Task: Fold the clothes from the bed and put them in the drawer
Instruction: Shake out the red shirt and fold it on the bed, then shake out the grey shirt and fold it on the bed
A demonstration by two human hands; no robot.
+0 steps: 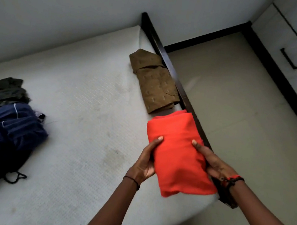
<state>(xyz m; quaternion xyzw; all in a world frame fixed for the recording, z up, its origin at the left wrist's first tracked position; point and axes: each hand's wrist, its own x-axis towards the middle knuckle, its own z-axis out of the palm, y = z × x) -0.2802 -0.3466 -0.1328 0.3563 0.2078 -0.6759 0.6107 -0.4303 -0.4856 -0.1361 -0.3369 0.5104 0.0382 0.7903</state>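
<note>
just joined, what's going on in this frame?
A person holds a folded red garment between the left hand and right hand, over the mattress edge. A folded brown garment lies just beyond it. An unfolded pile of dark clothes waits at far left. The drawers look closed.

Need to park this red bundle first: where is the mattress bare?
The widest bare stretch of mattress lies mid-bed, between the unfolded dark pile at the left and the folded brown garment by the bed rail. The near strip below the left hand is bare too. It is crowded along the rail, where the red bundle nearly meets the brown one.
</note>
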